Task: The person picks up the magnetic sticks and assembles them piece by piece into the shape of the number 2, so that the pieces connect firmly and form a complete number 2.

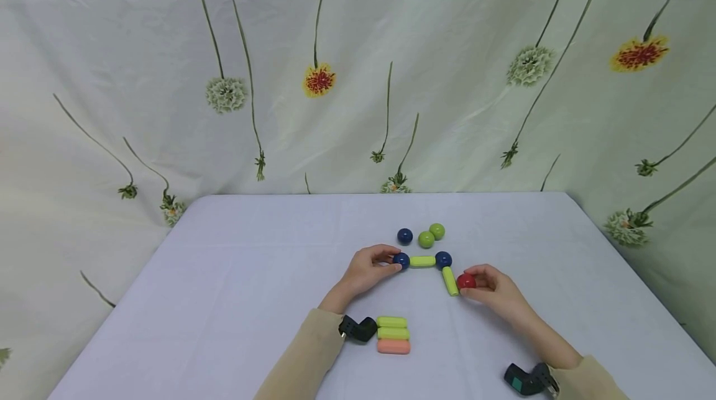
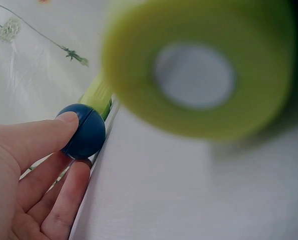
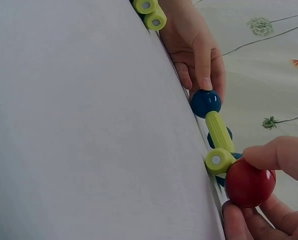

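My left hand [image 1: 366, 271] pinches a blue ball [image 1: 401, 261] between thumb and fingers. From that ball a yellow-green rod [image 1: 422, 261] runs right to a second blue ball [image 1: 444, 259], and another yellow-green rod [image 1: 450, 281] angles toward me from it. In my right hand [image 1: 498, 291] a red ball [image 1: 466, 282] is held by thumb and fingertips, right beside the lower part of that second rod. The right wrist view shows the rod's free end with a pale round disc [image 3: 216, 160], next to the red ball [image 3: 250, 183].
Behind the joined pieces lie a loose blue ball [image 1: 405, 236] and two green balls [image 1: 426, 239]. Nearer me, by the left wrist, two yellow-green rods [image 1: 393, 333] and an orange rod [image 1: 394, 346] lie side by side on the white-covered table [image 1: 224, 300]. A flowered cloth [image 1: 447, 33] hangs behind.
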The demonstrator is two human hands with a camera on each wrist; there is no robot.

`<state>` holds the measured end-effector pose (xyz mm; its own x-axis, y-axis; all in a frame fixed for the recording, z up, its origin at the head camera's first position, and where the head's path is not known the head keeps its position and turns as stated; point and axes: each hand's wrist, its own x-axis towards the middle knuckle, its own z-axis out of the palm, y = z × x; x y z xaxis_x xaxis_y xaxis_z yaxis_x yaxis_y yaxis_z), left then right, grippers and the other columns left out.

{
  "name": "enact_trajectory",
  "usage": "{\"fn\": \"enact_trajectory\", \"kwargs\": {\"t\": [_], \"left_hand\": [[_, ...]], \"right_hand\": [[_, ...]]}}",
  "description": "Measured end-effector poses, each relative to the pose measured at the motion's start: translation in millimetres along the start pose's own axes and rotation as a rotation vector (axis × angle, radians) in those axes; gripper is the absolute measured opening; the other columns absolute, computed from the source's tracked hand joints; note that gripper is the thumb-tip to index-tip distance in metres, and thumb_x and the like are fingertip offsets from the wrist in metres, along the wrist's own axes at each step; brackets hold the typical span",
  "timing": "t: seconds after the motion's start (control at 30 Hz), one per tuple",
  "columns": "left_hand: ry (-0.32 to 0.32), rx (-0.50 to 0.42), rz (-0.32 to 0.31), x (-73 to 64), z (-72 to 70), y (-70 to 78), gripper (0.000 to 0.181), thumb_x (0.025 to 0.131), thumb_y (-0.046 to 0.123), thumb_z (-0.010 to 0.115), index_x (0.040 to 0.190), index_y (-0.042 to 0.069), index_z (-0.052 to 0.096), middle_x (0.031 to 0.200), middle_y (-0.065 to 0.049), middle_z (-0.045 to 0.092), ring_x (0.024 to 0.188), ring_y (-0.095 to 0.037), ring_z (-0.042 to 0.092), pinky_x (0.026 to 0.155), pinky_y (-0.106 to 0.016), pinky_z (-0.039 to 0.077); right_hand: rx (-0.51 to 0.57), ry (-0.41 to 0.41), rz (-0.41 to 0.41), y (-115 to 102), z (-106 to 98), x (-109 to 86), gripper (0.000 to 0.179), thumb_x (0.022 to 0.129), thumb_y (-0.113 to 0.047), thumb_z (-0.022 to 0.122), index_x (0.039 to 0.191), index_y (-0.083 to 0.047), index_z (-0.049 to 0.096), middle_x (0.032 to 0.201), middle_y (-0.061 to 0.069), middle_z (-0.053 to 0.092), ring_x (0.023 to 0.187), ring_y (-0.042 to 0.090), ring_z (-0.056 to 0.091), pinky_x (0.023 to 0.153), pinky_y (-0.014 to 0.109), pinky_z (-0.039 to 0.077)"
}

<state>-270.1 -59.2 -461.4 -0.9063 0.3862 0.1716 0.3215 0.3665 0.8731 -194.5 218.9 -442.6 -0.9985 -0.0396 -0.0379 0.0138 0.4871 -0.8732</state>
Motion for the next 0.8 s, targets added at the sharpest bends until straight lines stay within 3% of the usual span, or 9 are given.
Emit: {"fn": "enact_trajectory", "kwargs": {"t": [0.3,0.53,0.8], "left_hand": [[0.007,0.019,0.057,-1.0,0.7,-1.7,0.032,0.085,0.026,0.070,0.113,0.012,0.067,0.106,0.001,0.065,0.092,-0.011,0.060,0.081,-0.032,0.048],[-0.004,-0.007,0.002,-0.5,-0.2,0.8,0.030,0.085,0.025,0.070,0.113,0.015,0.067,0.109,0.001,0.065,0.095,-0.012,0.060,0.084,-0.032,0.048],[-0.009,-0.010,-0.005,1.3,-0.3,-1.3,0.030,0.085,0.024,0.071,0.114,0.015,0.067,0.110,0.002,0.064,0.095,-0.011,0.060,0.084,-0.029,0.048]], "right_hand": [[0.024,-0.035,-0.018,2.5,-1.9,-3.8,0.041,0.081,-0.017,0.073,0.113,0.002,0.056,0.100,0.010,0.063,0.090,0.020,0.058,0.075,0.028,0.048],[0.024,-0.056,-0.004,2.2,-1.7,-8.8,0.045,0.075,-0.015,0.078,0.111,0.001,0.056,0.100,0.009,0.062,0.090,0.019,0.059,0.076,0.026,0.049],[0.003,-0.077,-0.044,0.1,-0.4,-12.6,0.044,0.073,-0.010,0.080,0.108,0.002,0.056,0.099,0.009,0.061,0.090,0.020,0.059,0.075,0.024,0.051]]}}
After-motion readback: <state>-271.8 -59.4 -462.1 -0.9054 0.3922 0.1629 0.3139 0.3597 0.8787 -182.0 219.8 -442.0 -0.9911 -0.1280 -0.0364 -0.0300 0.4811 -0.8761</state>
